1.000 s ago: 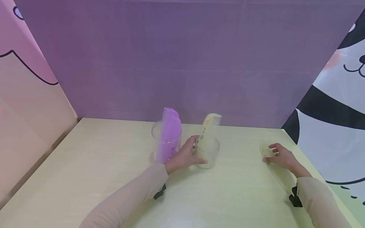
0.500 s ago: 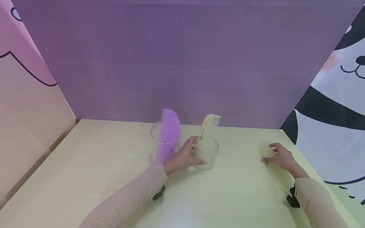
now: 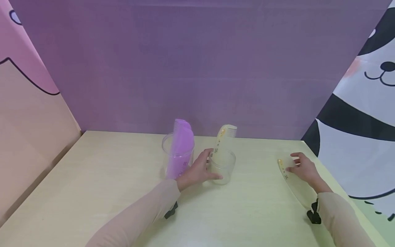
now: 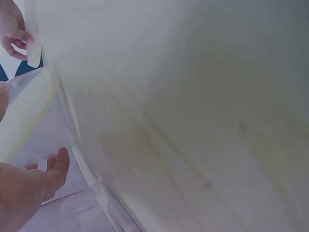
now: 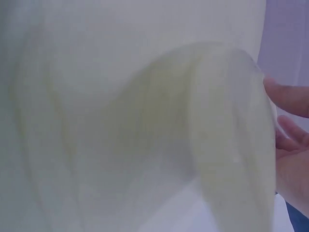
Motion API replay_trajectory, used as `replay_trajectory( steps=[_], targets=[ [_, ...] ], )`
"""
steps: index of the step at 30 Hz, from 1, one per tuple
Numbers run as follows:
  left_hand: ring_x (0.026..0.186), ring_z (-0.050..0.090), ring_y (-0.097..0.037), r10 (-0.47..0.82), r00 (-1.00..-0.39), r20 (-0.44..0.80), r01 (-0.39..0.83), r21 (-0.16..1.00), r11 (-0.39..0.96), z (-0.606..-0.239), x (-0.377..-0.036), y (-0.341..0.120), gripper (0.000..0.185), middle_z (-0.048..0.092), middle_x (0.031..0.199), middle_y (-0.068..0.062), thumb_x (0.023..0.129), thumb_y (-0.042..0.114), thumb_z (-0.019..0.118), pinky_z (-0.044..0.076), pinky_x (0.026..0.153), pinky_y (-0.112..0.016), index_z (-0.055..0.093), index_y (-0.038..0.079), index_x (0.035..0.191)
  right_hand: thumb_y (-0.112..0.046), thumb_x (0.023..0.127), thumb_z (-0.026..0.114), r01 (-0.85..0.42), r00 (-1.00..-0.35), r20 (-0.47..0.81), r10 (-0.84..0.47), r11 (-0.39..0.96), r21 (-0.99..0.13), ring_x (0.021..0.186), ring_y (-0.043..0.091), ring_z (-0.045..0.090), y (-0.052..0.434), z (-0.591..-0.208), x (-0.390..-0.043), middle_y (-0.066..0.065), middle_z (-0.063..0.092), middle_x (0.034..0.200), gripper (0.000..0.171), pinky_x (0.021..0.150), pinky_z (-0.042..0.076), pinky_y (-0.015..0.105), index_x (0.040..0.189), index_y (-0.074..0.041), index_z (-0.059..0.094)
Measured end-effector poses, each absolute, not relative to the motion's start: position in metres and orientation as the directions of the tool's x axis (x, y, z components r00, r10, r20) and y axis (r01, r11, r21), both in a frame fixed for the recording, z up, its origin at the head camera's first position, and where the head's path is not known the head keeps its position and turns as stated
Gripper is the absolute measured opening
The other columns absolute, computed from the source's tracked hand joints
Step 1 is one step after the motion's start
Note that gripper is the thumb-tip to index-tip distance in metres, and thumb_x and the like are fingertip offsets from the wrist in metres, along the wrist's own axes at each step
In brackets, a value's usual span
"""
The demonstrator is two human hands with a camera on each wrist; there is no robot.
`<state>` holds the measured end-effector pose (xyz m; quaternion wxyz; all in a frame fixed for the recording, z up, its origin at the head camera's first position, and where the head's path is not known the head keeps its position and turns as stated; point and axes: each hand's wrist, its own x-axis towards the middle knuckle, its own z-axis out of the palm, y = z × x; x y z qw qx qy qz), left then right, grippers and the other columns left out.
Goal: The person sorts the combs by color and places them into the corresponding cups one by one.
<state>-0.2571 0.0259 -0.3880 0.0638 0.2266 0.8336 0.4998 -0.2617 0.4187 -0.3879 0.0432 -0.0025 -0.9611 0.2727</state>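
My left hand (image 3: 197,171) grips the near left side of a clear plastic cup (image 3: 225,171), thumb in front and fingers behind. A pale yellow comb (image 3: 224,135) leans upright inside it, teeth end up. In the left wrist view that comb (image 4: 29,113) shows through the cup wall. Further right, a second pale yellow comb (image 3: 280,165) lies on the table, its far end printed. My right hand (image 3: 305,171) is over its right side, thumb at the comb and fingers loosely bent and spread from it. The right wrist view shows this comb (image 5: 231,135) close and blurred.
A second clear cup (image 3: 165,147), left of my left hand, holds purple combs (image 3: 182,144) leaning upright. The pale table (image 3: 240,212) ends at a purple backdrop (image 3: 197,75). Printed cartoon panels stand at both sides.
My right thumb has drawn back a little from the far comb's left edge. The left hand keeps its hold on the cup. The whole head view has shifted slightly.
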Motion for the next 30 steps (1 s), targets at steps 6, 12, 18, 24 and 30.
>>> replay_trajectory(
  steps=[6, 12, 18, 24, 30],
  targets=[
    [0.122, 0.045, -0.027, 0.444, -0.886, 0.131, 0.325, 0.86, 0.394, -0.39, -0.258, 0.026, 0.095, 0.035, 0.141, -0.005, 0.066, 0.028, 0.081, 0.043, 0.1, -0.038, 0.024, 0.016, 0.141, -0.006, 0.081, 0.063, -0.035, -0.991, 0.124, 0.04, 0.834, -0.551, 0.1, 0.049, 0.051, 0.418, -0.384, -0.261, 0.038, 0.048, 0.111, 0.053, 0.079, 0.048, 0.05, 0.123, 0.012, 0.036],
    [0.122, 0.046, -0.028, 0.447, -0.882, 0.153, 0.346, 0.853, 0.391, -0.391, -0.259, 0.026, 0.095, 0.036, 0.14, -0.008, 0.066, 0.028, 0.081, 0.043, 0.1, -0.038, 0.024, 0.014, 0.14, -0.005, 0.082, 0.063, -0.041, -0.989, 0.14, 0.052, 0.808, -0.588, 0.084, 0.024, 0.059, 0.417, -0.377, -0.262, 0.036, 0.052, 0.108, 0.051, 0.063, 0.049, 0.022, 0.124, 0.012, 0.039],
    [0.122, 0.045, -0.027, 0.45, -0.881, 0.148, 0.348, 0.847, 0.401, -0.39, -0.258, 0.025, 0.095, 0.036, 0.14, -0.008, 0.066, 0.028, 0.081, 0.043, 0.1, -0.038, 0.024, 0.013, 0.141, -0.006, 0.084, 0.061, -0.072, -0.985, 0.163, 0.049, 0.747, -0.661, 0.071, -0.01, 0.047, 0.409, -0.367, -0.261, 0.03, 0.056, 0.106, 0.048, 0.059, 0.048, 0.014, 0.125, 0.01, 0.04],
    [0.123, 0.044, -0.027, 0.453, -0.88, 0.143, 0.342, 0.853, 0.395, -0.388, -0.257, 0.025, 0.095, 0.036, 0.14, -0.007, 0.066, 0.027, 0.081, 0.043, 0.1, -0.039, 0.024, 0.014, 0.14, -0.011, 0.087, 0.061, -0.117, -0.973, 0.219, 0.067, 0.675, -0.728, 0.071, -0.009, 0.051, 0.394, -0.351, -0.263, -0.003, 0.061, 0.09, 0.047, 0.061, 0.051, 0.015, 0.126, 0.007, 0.041],
    [0.123, 0.044, -0.027, 0.448, -0.883, 0.14, 0.333, 0.86, 0.386, -0.389, -0.258, 0.025, 0.094, 0.036, 0.14, -0.005, 0.066, 0.026, 0.082, 0.042, 0.101, -0.039, 0.025, 0.016, 0.14, -0.016, 0.088, 0.06, -0.106, -0.969, 0.219, 0.11, 0.621, -0.777, 0.074, -0.011, 0.05, 0.376, -0.336, -0.265, -0.022, 0.053, 0.085, 0.049, 0.064, 0.048, 0.009, 0.127, 0.006, 0.04]
  ],
)
